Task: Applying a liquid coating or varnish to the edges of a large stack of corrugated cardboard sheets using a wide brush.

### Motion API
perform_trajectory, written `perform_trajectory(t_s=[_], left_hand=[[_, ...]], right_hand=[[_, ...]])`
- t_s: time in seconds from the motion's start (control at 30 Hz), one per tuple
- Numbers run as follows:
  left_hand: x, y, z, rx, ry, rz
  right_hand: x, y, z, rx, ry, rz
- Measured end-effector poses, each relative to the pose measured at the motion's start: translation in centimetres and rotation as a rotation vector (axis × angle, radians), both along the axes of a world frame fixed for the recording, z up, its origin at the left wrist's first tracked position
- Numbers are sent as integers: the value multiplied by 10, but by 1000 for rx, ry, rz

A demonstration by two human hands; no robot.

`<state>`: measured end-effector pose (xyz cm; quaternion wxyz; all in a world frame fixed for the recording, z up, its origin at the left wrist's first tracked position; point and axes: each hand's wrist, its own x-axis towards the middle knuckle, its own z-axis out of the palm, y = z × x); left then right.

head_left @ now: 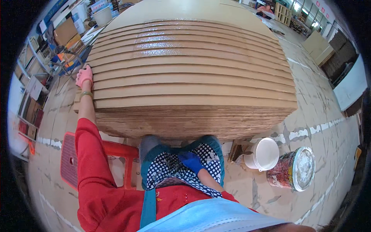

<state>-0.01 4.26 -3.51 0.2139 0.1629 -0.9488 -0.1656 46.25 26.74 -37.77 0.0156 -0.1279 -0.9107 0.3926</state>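
Note:
A tall stack of brown cardboard sheets stands in front of me, its upper sheets fanned out so that each shows a long strip. A glossy, wet-looking sheen lies on the far strips, left of the middle. My left hand, in a pink glove, is at the stack's left edge with its fingers curled on the sheet edges. In my lap, my right hand wears a blue glove and rests on the polka-dot apron. Its fingers point left and look laid out, with nothing seen in them.
Beside my left arm is a red plastic stool. To the right of my knees stand a white bucket and a stained paint bucket. Cluttered shelves line the left; another person is far off at the upper right.

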Motion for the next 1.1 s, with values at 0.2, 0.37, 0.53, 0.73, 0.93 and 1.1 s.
perform_trajectory(t_s=[0.2,0.37,0.53,0.73,0.93,1.1], left_hand=[[-1,-4,-4,-22,4,-5],[-3,-3,-3,-27,10,12],[-1,-2,-2,-31,0,10],[-4,-12,-4,-33,0,13],[4,13,3,-42,-26,-51],[-8,-9,-3,-51,-27,-47]], right_hand=[[3,-3,-3,-18,64,3],[0,0,-8,86,41,23],[2,-1,1,32,-26,13],[1,-4,3,111,-53,29],[-2,3,16,48,-137,-1],[2,-5,-3,21,24,-35]])
